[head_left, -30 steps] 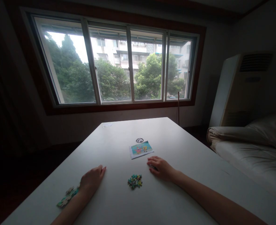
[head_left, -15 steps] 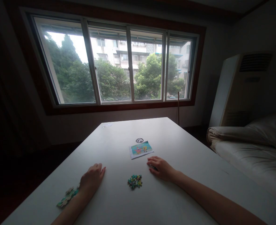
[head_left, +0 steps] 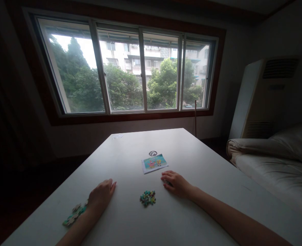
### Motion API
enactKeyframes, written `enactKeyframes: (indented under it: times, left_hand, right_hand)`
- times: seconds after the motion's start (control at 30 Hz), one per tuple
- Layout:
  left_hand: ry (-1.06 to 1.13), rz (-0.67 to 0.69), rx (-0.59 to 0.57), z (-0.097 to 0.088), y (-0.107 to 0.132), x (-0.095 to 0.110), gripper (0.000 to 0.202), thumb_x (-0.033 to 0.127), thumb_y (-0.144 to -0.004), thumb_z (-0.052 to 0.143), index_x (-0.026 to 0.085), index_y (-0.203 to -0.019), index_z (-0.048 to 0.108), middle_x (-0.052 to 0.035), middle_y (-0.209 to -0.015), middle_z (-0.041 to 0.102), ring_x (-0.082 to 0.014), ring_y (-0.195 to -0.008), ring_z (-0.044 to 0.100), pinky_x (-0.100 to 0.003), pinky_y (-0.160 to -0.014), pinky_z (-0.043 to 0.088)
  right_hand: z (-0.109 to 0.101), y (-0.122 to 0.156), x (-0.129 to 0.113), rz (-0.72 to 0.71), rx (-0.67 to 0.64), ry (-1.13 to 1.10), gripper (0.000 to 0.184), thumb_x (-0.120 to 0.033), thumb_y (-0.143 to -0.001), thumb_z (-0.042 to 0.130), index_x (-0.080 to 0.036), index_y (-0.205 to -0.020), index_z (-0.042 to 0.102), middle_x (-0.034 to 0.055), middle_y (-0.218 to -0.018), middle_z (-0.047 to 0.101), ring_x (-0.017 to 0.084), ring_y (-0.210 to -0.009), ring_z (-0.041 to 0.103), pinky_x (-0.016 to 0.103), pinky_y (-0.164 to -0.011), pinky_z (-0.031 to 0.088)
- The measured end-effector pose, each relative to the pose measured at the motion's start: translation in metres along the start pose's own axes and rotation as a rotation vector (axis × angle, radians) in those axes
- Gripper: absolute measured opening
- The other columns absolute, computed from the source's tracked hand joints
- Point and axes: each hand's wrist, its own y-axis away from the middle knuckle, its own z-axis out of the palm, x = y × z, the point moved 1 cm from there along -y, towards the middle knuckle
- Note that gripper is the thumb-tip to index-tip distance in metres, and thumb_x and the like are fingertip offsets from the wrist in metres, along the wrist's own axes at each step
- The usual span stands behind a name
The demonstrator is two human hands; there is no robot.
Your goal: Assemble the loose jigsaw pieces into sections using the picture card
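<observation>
Small puzzle pieces such as those in the pile would be handled best if spread into one layer, turned picture side up and lifted singly by the edges; the picture card can be consulted for colours. The left wrist should be kept from dragging over the loose pieces beside it, which are partly covered by it.

The pile is set between the hands, towards the near edge of the table, and no clear long axis is shown by it. The loose pieces are strung out along a slant roughly parallel to the left edge. Beyond the pile, the card is laid with its long axis nearly crosswise, its right end turned slightly to the far edge, its figures upright towards the near edge.

The left hand is loosely curled, thumb out; the right hand is rested with fingers bent. Whether anything is held by either cannot be told.
</observation>
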Motion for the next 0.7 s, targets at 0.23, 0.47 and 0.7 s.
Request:
enactKeyframes:
  times: [0.23, 0.47, 0.7]
  left_hand:
    - [0.008, 0.011, 0.008, -0.003, 0.001, 0.0, 0.038, 0.034, -0.092, 0.034, 0.018, -0.074, 0.063, -0.0065, -0.082, 0.066, -0.02, -0.073, 0.065, -0.026, -0.057, 0.043]
    - [-0.007, 0.016, 0.102, -0.006, 0.004, 0.002, 0.045, 0.04, -0.093, 0.03, 0.016, -0.073, 0.063, -0.0078, -0.079, 0.066, -0.0212, -0.066, 0.065, -0.026, -0.051, 0.036]
    - [-0.006, 0.061, 0.22, -0.012, 0.005, 0.004, 0.051, 0.046, -0.094, 0.026, 0.017, -0.069, 0.06, -0.0084, -0.072, 0.066, -0.0221, -0.068, 0.064, -0.028, -0.059, 0.037]
  right_hand:
    - [-0.001, 0.0, -0.001, 0.002, -0.002, -0.006, 0.026, -0.021, -0.083, 0.055, -0.019, -0.108, 0.061, 0.0096, -0.121, 0.059, 0.023, -0.114, 0.052, 0.037, -0.096, 0.043]
    - [0.001, 0.0, 0.001, -0.003, 0.0, 0.001, 0.026, -0.021, -0.082, 0.055, -0.019, -0.108, 0.061, 0.0096, -0.121, 0.059, 0.023, -0.114, 0.051, 0.037, -0.097, 0.043]
    - [-0.001, 0.0, -0.002, -0.007, -0.001, 0.004, 0.025, -0.02, -0.082, 0.055, -0.019, -0.107, 0.061, 0.0098, -0.121, 0.059, 0.023, -0.113, 0.052, 0.036, -0.096, 0.043]
